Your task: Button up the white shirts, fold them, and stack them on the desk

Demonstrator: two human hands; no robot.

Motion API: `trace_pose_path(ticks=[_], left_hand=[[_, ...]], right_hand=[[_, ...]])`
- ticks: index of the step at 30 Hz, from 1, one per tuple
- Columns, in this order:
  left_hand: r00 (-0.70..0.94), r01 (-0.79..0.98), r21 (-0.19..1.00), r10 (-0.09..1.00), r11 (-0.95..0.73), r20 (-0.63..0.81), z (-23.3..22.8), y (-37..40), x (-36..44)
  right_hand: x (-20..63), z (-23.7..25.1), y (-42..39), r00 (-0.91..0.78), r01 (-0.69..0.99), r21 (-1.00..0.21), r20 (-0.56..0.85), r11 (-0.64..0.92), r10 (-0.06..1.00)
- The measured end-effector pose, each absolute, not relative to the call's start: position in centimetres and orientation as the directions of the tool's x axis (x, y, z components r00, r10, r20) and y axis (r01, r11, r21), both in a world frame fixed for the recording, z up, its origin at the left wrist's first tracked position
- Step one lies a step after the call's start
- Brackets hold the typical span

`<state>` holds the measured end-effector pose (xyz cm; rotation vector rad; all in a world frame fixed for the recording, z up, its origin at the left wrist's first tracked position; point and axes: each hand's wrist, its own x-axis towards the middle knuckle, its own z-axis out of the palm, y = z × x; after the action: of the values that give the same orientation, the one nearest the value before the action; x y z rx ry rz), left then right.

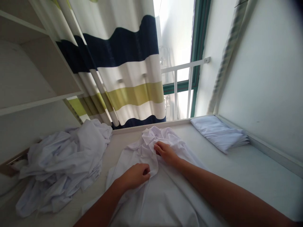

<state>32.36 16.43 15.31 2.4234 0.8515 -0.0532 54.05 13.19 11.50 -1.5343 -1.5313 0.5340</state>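
A white shirt (170,192) lies spread on the white surface in front of me, its far end bunched into folds around what looks like the collar. My right hand (164,151) is closed in a pinch on the cloth near that bunched end. Lower and to the left, my left hand (137,175) has its fingers curled shut on the shirt's front edge. Between the two hands a loose flap of the cloth hangs in a curve. The near end of the shirt runs out of view.
A crumpled heap of white clothes (68,160) lies at the left. At the far right, folded white cloth (219,132) rests against the raised edge. Behind are a striped curtain (132,91), a white railing (182,66) and a window; white shelving (28,63) overhangs the left.
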Motion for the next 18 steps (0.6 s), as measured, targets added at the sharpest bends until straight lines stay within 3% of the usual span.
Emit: trace_pose_path(ticks=[4, 8, 11, 18], left_hand=[[0.765, 0.522, 0.730, 0.620, -0.442, -0.171, 16.5, 17.3, 32.0], [0.687, 0.390, 0.920, 0.673, -0.023, -0.275, 16.0, 16.6, 32.9], [0.656, 0.305, 0.933, 0.669, 0.190, -0.350, 15.0, 15.5, 34.5], [0.653, 0.109, 0.956, 0.706, 0.274, -0.276, 14.0, 15.1, 37.8]], right_hand=[[56.1, 14.5, 11.7, 0.044, 0.818, -0.574, 0.094, 0.018, 0.995], [57.9, 15.2, 9.6, 0.016, 0.897, -0.438, -0.094, -0.056, 0.995], [58.5, 15.0, 8.2, 0.003, 0.908, -0.415, -0.145, -0.063, 0.989], [58.6, 13.9, 7.4, 0.075, 0.863, -0.487, -0.142, -0.136, 0.987]])
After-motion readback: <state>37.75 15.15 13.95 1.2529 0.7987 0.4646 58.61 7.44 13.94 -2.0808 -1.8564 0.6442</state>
